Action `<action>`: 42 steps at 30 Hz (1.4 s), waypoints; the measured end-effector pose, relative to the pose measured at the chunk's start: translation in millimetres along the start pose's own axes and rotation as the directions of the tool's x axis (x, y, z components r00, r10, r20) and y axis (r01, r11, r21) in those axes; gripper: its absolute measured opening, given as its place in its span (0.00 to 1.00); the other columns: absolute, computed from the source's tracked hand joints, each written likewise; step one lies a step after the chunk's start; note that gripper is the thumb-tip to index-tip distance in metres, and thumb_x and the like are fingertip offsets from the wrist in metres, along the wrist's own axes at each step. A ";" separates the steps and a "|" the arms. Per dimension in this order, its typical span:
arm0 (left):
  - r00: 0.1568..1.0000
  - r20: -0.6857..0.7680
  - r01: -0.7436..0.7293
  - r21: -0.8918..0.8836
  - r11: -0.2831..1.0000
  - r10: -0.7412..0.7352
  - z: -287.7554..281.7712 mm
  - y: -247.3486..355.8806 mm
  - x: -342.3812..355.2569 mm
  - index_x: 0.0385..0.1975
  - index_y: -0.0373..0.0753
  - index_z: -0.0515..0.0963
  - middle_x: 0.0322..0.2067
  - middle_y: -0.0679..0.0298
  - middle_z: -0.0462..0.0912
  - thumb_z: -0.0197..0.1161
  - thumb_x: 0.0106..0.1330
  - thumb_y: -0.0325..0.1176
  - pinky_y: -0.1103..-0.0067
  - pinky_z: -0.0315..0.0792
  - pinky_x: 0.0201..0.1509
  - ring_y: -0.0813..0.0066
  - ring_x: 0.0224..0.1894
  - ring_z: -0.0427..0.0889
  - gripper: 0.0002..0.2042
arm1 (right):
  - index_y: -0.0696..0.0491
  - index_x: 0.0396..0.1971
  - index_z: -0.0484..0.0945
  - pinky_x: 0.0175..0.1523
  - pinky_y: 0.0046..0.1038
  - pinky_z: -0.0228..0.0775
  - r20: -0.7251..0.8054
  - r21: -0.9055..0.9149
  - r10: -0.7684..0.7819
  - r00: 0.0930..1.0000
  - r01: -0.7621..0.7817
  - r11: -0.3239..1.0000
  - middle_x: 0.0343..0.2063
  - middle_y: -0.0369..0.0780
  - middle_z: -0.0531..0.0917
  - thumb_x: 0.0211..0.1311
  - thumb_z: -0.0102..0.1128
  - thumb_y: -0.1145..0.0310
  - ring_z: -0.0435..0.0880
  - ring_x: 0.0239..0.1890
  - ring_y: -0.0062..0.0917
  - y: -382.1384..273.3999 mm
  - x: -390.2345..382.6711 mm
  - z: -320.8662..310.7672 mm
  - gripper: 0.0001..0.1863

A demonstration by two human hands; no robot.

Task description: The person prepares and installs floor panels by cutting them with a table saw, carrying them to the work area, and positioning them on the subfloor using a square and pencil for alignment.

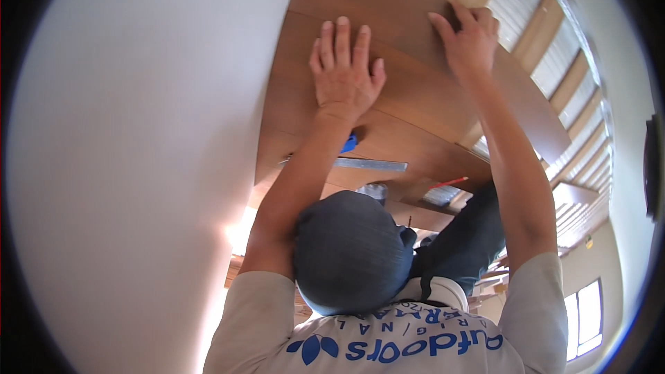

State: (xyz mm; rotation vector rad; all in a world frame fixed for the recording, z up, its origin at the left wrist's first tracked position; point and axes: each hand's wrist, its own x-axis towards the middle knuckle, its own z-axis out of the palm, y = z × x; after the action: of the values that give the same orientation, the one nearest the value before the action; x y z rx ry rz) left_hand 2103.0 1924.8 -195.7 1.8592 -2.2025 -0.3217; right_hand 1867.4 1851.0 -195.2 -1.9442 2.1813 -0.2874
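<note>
Lying across the upper middle, against the bare framing: a long brown wood-grain plank [402, 14], smooth and low in sheen, apparently curved through the lens, with a paler, brighter stretch toward the right end. Parted from the next brown row [415, 90] by a thin, dark, nearly closed seam, running on from the white wall [138, 131] at left. Similar in colour and grain there, only slightly more orange lower down.

Spread wide on the boards, palm down: the left hand [344, 73], with fingers apart and tips near the seam, thumb out to the right. At the plank's far edge: the right hand [472, 41], with bent fingers at the edge and thumb set apart on the upper face. Cannot tell, with the underside hidden, whether pinched tight or just resting.

By count: two hands, both bare; at least three rows of brown boards; one flat silvery metal strip [374, 165], near the left forearm; one bright blue object [350, 143] just above the strip, partly behind that forearm, kind unclear; one slim red pencil-like stick [449, 183], to the right of the strip. Beyond the plank, at least four light-brown wooden battens [539, 31], with shiny silver sheeting [516, 3] between. Lower right, one bright window [585, 318]. Nearer, two dark blue-grey trouser legs [460, 239], one apparently bent into a rounded knee, and one pale shirt with blue print [409, 353].
</note>
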 end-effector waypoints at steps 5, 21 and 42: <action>1.000 -0.003 -0.028 -0.002 1.000 0.028 1.5 -0.5 0.8 0.70 0.45 0.72 0.74 0.50 0.64 0.65 0.67 0.46 0.49 0.56 0.75 0.44 0.76 0.60 0.31 | 0.41 0.56 0.86 0.62 0.44 0.69 0.008 -0.019 0.019 1.000 -0.019 1.000 0.49 0.39 0.78 0.66 0.68 0.40 0.74 0.54 0.41 -4.9 -6.4 1.0 0.26; 0.992 -0.045 -0.118 0.023 0.993 0.119 8.2 5.6 0.5 0.70 0.45 0.71 0.73 0.51 0.65 0.62 0.71 0.46 0.51 0.56 0.74 0.45 0.76 0.61 0.29 | 0.55 0.78 0.57 0.79 0.58 0.49 -0.362 -0.094 0.006 0.932 -0.043 0.995 0.76 0.55 0.61 0.77 0.51 0.42 0.58 0.76 0.58 79.5 100.3 -68.4 0.41; 0.989 -0.089 -0.118 0.044 0.992 0.121 -3.5 -11.1 -15.3 0.73 0.46 0.70 0.76 0.51 0.63 0.61 0.73 0.48 0.49 0.58 0.76 0.44 0.78 0.58 0.30 | 0.56 0.63 0.76 0.73 0.43 0.64 0.509 0.147 -0.437 0.742 0.426 0.893 0.64 0.48 0.77 0.70 0.61 0.59 0.75 0.66 0.45 34.7 -249.0 -112.0 0.26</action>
State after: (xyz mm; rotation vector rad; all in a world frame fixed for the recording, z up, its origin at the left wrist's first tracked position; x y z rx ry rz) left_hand 2116.9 1937.9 -196.6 1.7151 -2.2602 -0.1693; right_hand 1830.7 2103.3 -91.6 -2.1710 1.3599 0.1576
